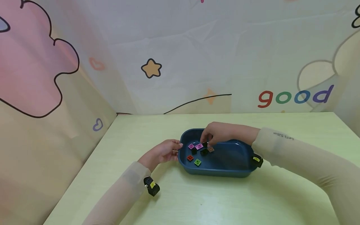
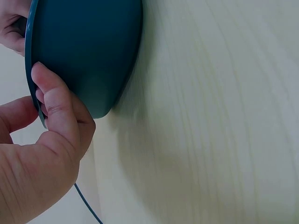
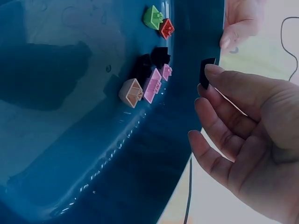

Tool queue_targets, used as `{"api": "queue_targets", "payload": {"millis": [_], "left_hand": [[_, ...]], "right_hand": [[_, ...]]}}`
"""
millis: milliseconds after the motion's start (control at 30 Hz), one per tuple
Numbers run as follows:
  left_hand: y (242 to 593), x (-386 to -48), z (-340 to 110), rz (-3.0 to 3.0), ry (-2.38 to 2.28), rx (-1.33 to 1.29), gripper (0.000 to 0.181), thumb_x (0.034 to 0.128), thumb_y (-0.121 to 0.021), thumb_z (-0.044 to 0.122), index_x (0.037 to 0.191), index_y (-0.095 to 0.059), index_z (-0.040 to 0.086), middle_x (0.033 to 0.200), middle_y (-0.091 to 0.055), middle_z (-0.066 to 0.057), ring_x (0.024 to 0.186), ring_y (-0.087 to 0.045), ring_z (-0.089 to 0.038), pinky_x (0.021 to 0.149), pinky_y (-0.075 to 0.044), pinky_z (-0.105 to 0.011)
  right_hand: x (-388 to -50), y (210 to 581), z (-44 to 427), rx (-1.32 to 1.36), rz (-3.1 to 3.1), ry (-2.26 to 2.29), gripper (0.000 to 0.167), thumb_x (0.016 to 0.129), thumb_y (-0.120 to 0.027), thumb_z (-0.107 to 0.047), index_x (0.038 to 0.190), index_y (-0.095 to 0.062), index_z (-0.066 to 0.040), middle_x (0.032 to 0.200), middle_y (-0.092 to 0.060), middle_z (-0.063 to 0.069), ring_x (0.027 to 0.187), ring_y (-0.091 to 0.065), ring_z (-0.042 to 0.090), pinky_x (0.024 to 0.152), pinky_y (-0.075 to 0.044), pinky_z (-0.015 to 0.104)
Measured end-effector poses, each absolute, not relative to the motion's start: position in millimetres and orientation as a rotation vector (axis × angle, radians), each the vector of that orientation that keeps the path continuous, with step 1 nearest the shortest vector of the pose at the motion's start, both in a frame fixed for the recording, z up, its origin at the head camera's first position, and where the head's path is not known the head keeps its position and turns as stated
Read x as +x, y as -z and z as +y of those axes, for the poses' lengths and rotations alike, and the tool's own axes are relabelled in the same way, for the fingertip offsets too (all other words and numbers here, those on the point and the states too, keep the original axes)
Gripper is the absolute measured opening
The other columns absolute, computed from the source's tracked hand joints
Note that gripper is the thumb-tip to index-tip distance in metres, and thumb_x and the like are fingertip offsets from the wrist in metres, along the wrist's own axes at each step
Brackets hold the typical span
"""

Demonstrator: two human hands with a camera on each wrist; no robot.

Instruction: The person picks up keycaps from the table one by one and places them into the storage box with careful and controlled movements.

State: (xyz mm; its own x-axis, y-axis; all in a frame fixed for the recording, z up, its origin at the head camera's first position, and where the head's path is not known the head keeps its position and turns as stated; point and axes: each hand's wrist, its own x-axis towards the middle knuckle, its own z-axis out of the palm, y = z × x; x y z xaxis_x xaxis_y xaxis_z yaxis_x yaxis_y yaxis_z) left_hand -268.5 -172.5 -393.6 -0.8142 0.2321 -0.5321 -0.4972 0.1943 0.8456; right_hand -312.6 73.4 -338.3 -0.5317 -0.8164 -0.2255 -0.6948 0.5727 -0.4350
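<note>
A dark blue oval tub point(image 1: 230, 157) stands on the table with several small keycaps in its left part. My left hand point(image 1: 164, 151) grips the tub's left rim; in the left wrist view its thumb and fingers point(image 2: 58, 105) pinch the edge. Over the tub, my right hand point(image 1: 220, 132) holds a black keycap point(image 3: 204, 74) between thumb and forefinger, above the floor. Below lie a tan keycap point(image 3: 131, 92), a long pink keycap point(image 3: 153, 86), a small pink keycap point(image 3: 167, 72), black keycaps point(image 3: 160, 57), a red keycap point(image 3: 167, 29) and a green keycap point(image 3: 153, 17).
The pale wooden table point(image 1: 180, 203) stretches around the tub. Behind it hangs a printed cloth point(image 1: 191, 75) with a star and the word "good". Each wrist carries a small black camera, one at the left cuff point(image 1: 152, 186).
</note>
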Motion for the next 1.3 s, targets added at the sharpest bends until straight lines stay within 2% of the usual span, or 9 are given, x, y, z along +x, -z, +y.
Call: {"api": "queue_targets", "payload": {"millis": [267,433,800,1067,1300], "left_hand": [[392.6,-268.1,-172.4,1.911,-1.67,-0.234,0.017,0.1095,-0.044,0.014,0.121,-0.05,0.004,0.083,-0.054,-0.001,0.071,-0.051,-0.013,0.057,-0.05,-0.017],[392.6,-268.0,-172.4,1.906,-1.667,-0.247,0.015,0.1095,-0.045,0.014,0.119,-0.051,0.005,0.084,-0.054,-0.002,0.071,-0.052,-0.013,0.057,-0.05,-0.017],[391.7,-267.2,-173.4,1.911,-1.661,-0.247,0.016,0.1095,-0.045,0.015,0.12,-0.051,0.005,0.084,-0.055,-0.002,0.07,-0.052,-0.013,0.057,-0.051,-0.017],[390.1,-266.3,-173.4,1.912,-1.66,-0.245,0.017,0.1093,-0.045,0.014,0.12,-0.05,0.003,0.083,-0.054,-0.002,0.071,-0.052,-0.013,0.057,-0.05,-0.017],[389.1,-266.9,-173.4,1.908,-1.663,-0.239,0.016,0.1094,-0.045,0.015,0.12,-0.051,0.004,0.085,-0.054,-0.002,0.07,-0.052,-0.013,0.057,-0.051,-0.017]], "right_hand": [[-314.9,347.1,65.6,-1.201,2.346,0.422,0.027,0.092,-0.07,-0.003,0.119,-0.073,-0.002,0.116,-0.074,0.012,0.087,-0.067,0.009,0.085,-0.059,0.027],[-314.9,353.7,61.5,-1.202,2.329,0.389,0.028,0.092,-0.07,-0.002,0.119,-0.072,-0.001,0.113,-0.074,0.014,0.077,-0.065,0.006,0.077,-0.058,0.024],[-314.3,354.8,55.2,-1.18,2.303,0.376,0.027,0.093,-0.069,-0.001,0.12,-0.072,0.0,0.11,-0.074,0.014,0.071,-0.064,0.008,0.068,-0.055,0.02],[-317.1,356.5,50.6,-1.215,2.318,0.344,0.026,0.092,-0.071,-0.003,0.119,-0.073,-0.001,0.111,-0.073,0.015,0.08,-0.064,0.009,0.073,-0.057,0.022],[-318.3,358.7,46.5,-1.223,2.336,0.311,0.025,0.093,-0.072,-0.007,0.118,-0.074,-0.004,0.111,-0.074,0.01,0.088,-0.063,0.01,0.08,-0.058,0.024]]}}
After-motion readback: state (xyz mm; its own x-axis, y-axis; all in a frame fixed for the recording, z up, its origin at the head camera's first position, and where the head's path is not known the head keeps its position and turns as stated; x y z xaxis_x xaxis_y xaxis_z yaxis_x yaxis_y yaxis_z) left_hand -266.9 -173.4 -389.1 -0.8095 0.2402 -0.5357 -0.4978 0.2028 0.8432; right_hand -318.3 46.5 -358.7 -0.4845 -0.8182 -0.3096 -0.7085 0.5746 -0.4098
